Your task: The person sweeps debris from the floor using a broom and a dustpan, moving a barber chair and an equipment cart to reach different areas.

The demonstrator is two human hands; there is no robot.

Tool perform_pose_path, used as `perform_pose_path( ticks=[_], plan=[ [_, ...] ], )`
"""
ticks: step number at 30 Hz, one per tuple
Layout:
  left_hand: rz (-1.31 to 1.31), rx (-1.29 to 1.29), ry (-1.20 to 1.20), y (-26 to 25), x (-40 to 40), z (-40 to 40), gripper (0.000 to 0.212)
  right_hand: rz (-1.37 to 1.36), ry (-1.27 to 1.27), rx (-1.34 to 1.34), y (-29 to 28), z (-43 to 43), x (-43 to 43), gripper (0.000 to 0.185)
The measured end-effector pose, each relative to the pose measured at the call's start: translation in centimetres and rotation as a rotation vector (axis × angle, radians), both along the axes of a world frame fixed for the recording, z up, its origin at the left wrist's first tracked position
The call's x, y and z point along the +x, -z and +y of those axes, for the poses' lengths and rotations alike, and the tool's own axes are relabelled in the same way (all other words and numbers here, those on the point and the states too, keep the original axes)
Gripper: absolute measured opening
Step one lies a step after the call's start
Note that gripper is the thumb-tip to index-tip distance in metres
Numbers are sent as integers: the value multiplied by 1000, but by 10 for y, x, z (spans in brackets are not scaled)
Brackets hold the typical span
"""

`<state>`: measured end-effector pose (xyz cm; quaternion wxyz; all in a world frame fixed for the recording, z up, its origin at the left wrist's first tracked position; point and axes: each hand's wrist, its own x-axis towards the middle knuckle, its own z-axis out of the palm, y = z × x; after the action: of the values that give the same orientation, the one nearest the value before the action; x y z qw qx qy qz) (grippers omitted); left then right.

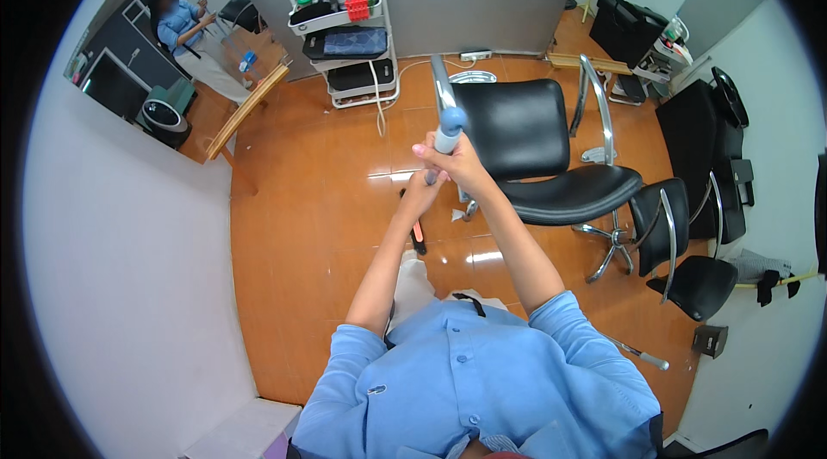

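Both hands hold one upright long-handled pole, seen nearly end-on, with a rounded blue cap on its grey grip (447, 138). My right hand (460, 162) is wrapped around the grip just under the cap. Lower on the shaft, my left hand (423, 189) is closed around it. Down on the floor, partly hidden by my left hand and forearm, lies a narrow black and orange head (418, 233); whether it joins the pole cannot be told. A black salon chair (517, 129) with chrome armrests stands just beyond and to the right of my hands.
A white trolley (352, 23) with bottles stands against the grey wall. A power strip (476, 55) and cable lie beside it. More black chairs (662, 220) line the right. Another pole (652, 359) lies behind on the right. Mirrors with wooden ledges (249, 111) flank the room; a small box (709, 340) sits right.
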<state>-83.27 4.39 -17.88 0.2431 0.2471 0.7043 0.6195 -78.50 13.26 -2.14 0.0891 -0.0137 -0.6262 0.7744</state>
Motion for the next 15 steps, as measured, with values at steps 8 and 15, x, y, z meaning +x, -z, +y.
perform_pose_path(
  ticks=[8,15],
  plan=[
    [109,72,73,7,-96,-33,16,38,132,126,14,-39,-82,43],
    [107,61,47,5,-154,-32,14,10,49,112,5,-42,-139,41]
  ],
)
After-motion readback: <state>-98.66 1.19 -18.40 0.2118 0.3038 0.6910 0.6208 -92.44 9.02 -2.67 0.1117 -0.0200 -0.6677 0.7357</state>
